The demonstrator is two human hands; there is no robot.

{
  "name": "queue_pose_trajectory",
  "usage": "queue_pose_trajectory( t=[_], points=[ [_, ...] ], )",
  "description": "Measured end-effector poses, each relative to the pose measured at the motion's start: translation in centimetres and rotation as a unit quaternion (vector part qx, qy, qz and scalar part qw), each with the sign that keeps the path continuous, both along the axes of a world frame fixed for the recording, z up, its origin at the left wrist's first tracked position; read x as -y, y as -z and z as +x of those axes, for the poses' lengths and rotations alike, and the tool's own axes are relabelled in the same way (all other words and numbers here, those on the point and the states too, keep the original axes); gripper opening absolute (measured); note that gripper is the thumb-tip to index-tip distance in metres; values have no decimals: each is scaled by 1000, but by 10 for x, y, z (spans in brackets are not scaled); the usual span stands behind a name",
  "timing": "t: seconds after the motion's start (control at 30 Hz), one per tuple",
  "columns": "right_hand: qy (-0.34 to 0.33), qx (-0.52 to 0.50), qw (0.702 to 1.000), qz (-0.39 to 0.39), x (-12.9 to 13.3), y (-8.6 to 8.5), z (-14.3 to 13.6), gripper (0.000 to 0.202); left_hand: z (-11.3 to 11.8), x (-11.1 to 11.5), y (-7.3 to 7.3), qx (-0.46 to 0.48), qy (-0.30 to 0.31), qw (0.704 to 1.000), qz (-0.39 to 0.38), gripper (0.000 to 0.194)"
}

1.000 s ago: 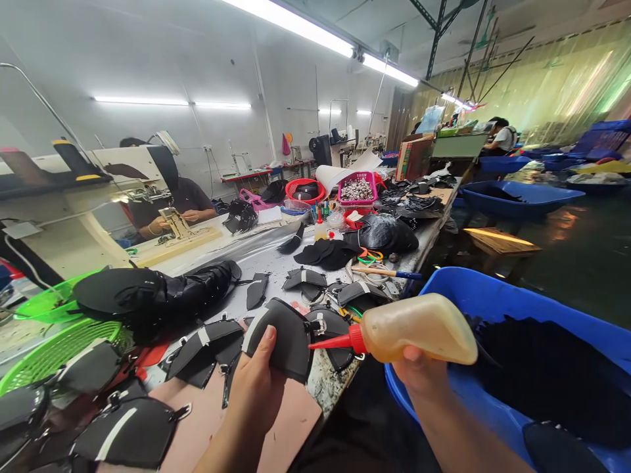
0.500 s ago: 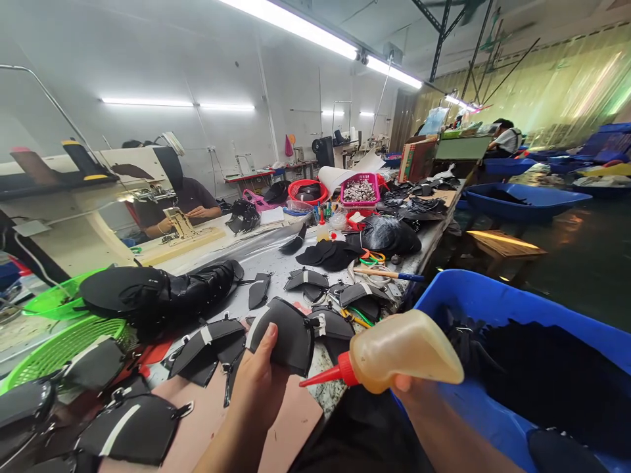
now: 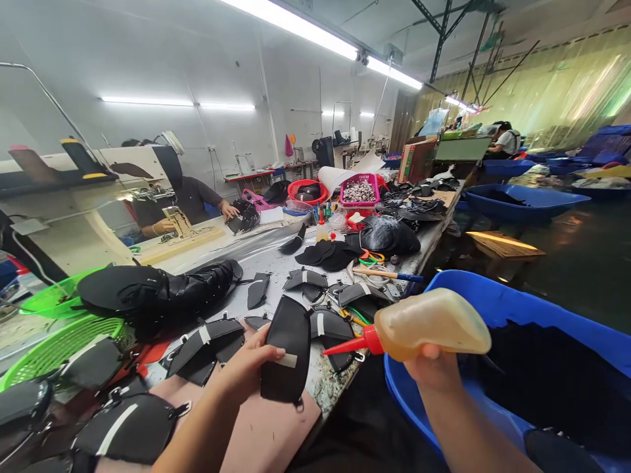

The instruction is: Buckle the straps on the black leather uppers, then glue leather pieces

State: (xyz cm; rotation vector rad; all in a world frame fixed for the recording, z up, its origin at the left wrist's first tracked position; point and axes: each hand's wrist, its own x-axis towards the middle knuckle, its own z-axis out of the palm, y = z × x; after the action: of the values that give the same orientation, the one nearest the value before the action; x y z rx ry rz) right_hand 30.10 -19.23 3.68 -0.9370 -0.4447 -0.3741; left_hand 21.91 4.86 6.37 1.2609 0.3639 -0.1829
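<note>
A dark fabric panel [image 3: 290, 328] with a short pale strip on it is pinched in my left hand [image 3: 249, 364], thumb on its face, above the pink sheet [image 3: 271, 430]. My right hand [image 3: 434, 368] is wrapped round a glue bottle [image 3: 434, 318] of cloudy yellowish plastic. The bottle lies on its side, its red nozzle pointing left, a little right of the panel and apart from it. Several similar black pieces with white strips, such as one piece [image 3: 131, 427] at lower left, lie about the table [image 3: 340, 387].
A blue tub [image 3: 409, 394] with black fabric stands at the right. Green baskets [image 3: 29, 358] and a black bundle [image 3: 162, 292] are at the left. Across the table, a person [image 3: 192, 197] sits at a sewing machine [image 3: 185, 226].
The panel in my left hand has turned, and its pale strip now faces me. My right hand and the bottle have moved right and slightly up. The other person's hand reached to a black bundle.
</note>
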Motion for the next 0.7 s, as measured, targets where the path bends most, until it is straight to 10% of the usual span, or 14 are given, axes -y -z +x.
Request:
queue_pose_trajectory(
  t=[0.4,0.7],
  points=[
    [-8,42,997,-68,10,34,25,42,-14,7,-26,-13,178,981,73,55],
    [-13,29,998,-61,10,33,25,37,-17,8,-29,11,189,981,43,63]
  ],
)
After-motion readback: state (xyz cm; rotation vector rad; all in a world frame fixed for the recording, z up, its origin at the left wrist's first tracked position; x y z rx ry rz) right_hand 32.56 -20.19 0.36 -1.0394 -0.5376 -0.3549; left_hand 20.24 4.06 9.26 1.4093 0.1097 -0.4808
